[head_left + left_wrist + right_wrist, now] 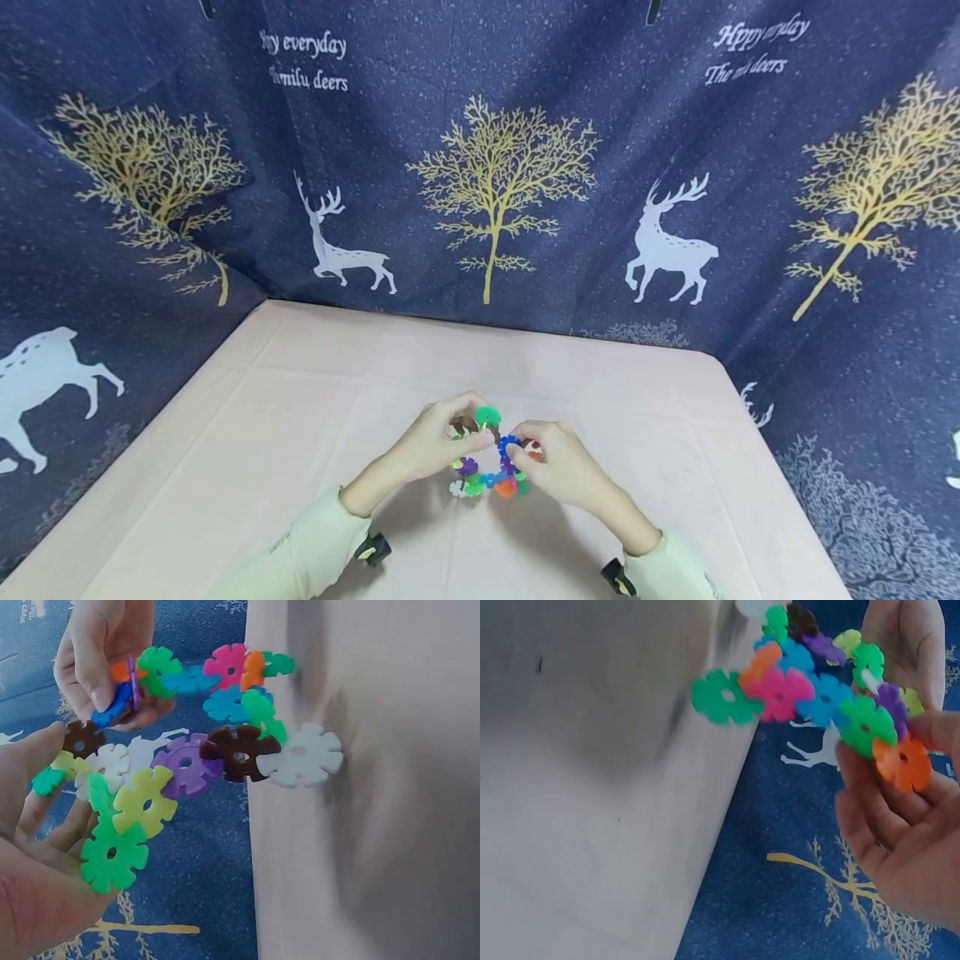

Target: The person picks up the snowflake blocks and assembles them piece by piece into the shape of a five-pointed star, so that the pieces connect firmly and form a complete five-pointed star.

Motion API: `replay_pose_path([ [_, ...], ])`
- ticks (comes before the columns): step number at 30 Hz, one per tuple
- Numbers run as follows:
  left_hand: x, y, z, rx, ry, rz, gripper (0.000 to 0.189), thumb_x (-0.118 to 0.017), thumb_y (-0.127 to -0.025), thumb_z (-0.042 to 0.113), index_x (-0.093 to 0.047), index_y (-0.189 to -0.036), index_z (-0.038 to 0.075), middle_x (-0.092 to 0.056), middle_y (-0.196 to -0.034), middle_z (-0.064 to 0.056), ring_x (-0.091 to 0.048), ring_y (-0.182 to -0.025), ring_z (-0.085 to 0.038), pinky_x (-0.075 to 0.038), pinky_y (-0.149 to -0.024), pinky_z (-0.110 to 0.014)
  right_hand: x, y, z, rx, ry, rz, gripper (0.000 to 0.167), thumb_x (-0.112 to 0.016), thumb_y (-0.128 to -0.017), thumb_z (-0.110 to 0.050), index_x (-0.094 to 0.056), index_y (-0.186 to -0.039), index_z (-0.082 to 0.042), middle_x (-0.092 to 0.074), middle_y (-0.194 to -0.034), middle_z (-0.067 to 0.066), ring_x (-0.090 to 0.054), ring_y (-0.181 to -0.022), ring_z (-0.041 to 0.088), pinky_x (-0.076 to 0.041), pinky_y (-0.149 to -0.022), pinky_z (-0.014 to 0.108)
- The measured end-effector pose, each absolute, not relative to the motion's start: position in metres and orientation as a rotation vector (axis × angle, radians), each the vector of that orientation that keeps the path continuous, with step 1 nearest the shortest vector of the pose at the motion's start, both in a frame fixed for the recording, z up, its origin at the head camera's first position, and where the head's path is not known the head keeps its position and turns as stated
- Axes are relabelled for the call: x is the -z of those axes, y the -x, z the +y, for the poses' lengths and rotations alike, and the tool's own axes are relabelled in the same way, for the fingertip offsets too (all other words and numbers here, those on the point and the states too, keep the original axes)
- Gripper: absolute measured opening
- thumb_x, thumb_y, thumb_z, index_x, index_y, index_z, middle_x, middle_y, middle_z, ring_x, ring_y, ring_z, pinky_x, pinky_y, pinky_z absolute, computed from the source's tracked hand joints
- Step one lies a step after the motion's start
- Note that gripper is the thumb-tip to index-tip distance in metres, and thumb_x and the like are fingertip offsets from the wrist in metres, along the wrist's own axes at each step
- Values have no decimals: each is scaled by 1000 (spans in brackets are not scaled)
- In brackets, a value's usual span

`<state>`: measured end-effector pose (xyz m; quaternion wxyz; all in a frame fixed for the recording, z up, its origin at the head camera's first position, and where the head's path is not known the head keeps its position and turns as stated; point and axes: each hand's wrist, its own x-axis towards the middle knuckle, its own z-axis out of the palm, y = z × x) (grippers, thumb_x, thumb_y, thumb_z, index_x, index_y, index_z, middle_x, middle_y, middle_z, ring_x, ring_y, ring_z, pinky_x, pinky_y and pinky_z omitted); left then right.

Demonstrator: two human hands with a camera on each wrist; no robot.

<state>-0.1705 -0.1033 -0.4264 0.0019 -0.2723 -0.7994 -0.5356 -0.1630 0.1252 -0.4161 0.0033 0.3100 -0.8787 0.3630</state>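
Observation:
Both hands hold one linked loop of colourful plastic snowflake discs above the table. My left hand (438,442) grips its left part, thumb near a brown disc (75,742); a green disc (487,414) sticks up past these fingertips. On the opposite side, my right hand (566,467) pinches a blue disc (112,707) with thumb and fingers. An orange disc (913,774) and a green one (866,736) lie by the right fingers. Between the hands the loop hangs down through purple (169,759), white (319,766) and pink (787,688) discs. Fingers partly hide the gripped discs.
A pale pink cloth covers the table (360,358). Behind and at both sides hangs a dark blue curtain (540,258) printed with deer and trees. Black wrist cameras (372,550) sit by the light sleeves (307,542).

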Motion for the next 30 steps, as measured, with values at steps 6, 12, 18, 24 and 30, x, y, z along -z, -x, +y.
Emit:
replay_pose_path([
  [6,425,170,-100,1760,773,-2450,18,-74,-89,6,-65,-105,8,-67,-89,-2,-63,-79,-16,-52,-71,-25,417,159,122,-1231,-889,-2659,9,-64,-98,-16,-72,-96,-13,-69,-86,-7,-62,-74,5,-53,-65,25],
  [12,422,169,-100,1781,741,-2389,19,-75,-88,6,-64,-104,8,-65,-88,-1,-61,-79,-14,-52,-73,-25,416,160,121,-1376,-841,-2634,13,-62,-100,-21,-72,-101,-13,-71,-87,-4,-64,-69,8,-54,-62,28],
  [18,421,167,-101,1776,771,-2353,19,-77,-89,15,-65,-104,12,-66,-87,1,-62,-78,-15,-54,-72,-27,416,161,120,-1347,-835,-2650,15,-62,-101,-22,-71,-93,-14,-67,-75,-4,-57,-57,7,-48,-52,24],
  [24,416,165,-102,1709,769,-2396,16,-73,-92,18,-67,-107,14,-67,-84,4,-64,-76,-12,-54,-74,-30,417,160,118,-1255,-853,-2544,12,-65,-98,-16,-69,-86,-17,-67,-80,-7,-60,-64,5,-51,-55,22],
  [30,413,163,-103,1696,749,-2426,16,-72,-93,20,-69,-108,15,-67,-81,6,-64,-78,-11,-53,-78,-31,416,160,119,-1083,-910,-2452,8,-68,-96,-17,-71,-88,-17,-68,-86,-8,-59,-77,5,-51,-66,27],
])
